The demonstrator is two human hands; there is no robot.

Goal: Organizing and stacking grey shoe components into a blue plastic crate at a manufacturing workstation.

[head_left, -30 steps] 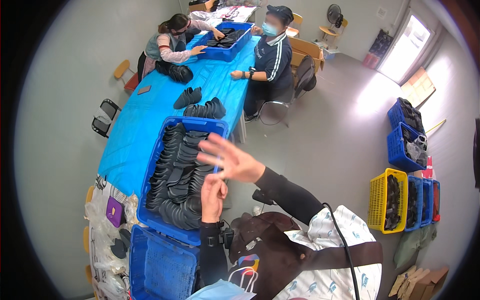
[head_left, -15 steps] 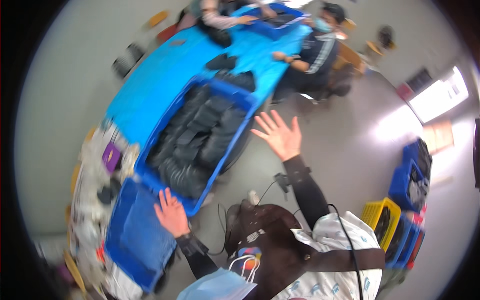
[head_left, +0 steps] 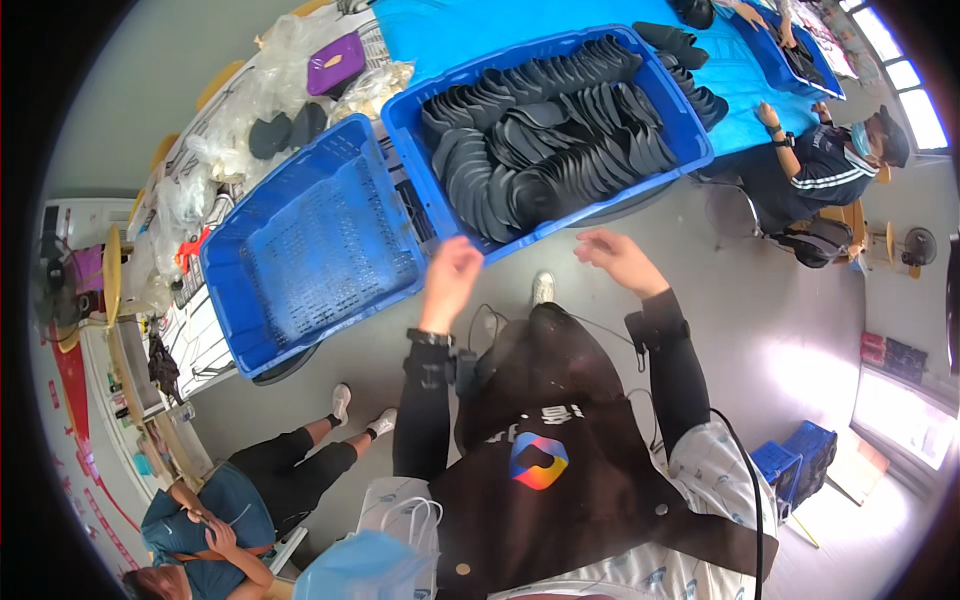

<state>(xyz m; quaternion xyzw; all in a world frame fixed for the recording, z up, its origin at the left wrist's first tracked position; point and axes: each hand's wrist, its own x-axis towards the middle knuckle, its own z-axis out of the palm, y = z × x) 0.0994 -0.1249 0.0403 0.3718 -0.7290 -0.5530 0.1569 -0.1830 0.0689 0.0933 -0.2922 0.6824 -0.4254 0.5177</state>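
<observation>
A blue crate (head_left: 408, 110) holds rows of nested black, thin curved pieces (head_left: 560, 140); their exact kind is unclear. My left hand (head_left: 452, 285) is just off the crate's near left corner, its fingers loosely bent and slightly blurred, with nothing visible in them. Off the near long side of the same crate is my right hand (head_left: 622, 262), fingers apart and half bent, holding nothing. To the left, a second blue crate (head_left: 225, 265) with a perforated bottom is tilted and shows no pieces inside.
Beyond the crates runs a blue-covered table (head_left: 440, 35). Clear plastic bags (head_left: 225, 150), a purple box (head_left: 336, 64) and black round pieces (head_left: 270, 135) lie at left. A seated person (head_left: 830, 165) is at right, another (head_left: 230, 510) at lower left. Blue crates (head_left: 800, 460) stand at right.
My view has turned, so the crates now sit farther up and across. Both hands have gone from widely spread fingers to more bent ones and are closer together near the full crate.
</observation>
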